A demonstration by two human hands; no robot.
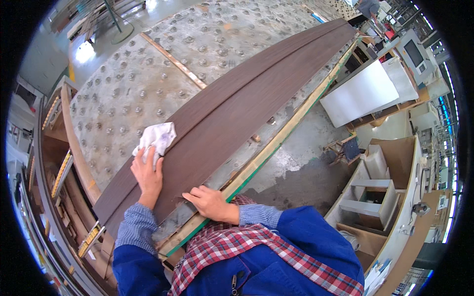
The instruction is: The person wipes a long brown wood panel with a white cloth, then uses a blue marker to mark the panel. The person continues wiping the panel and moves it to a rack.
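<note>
A long dark brown board [232, 113] with a wood-grain look and a lengthwise groove lies slantwise across the table. My left hand [148, 172] presses a crumpled white cloth [159, 137] with dark smudges against the board's far edge, toward its near left end. At the board's near edge, my right hand [210, 202] has its fingers curled, with the thumb and fingertips closed on the rim. The undersides of the right fingers are hidden.
The table [143, 108] is studded with many small metal balls, and a wooden strip [173, 61] crosses it. Along its near side runs a wooden rail [276, 138] with green edging. An open-topped cabinet [380, 197] stands right; white foam sheets [363, 91] lie beyond it. Shelving stands left.
</note>
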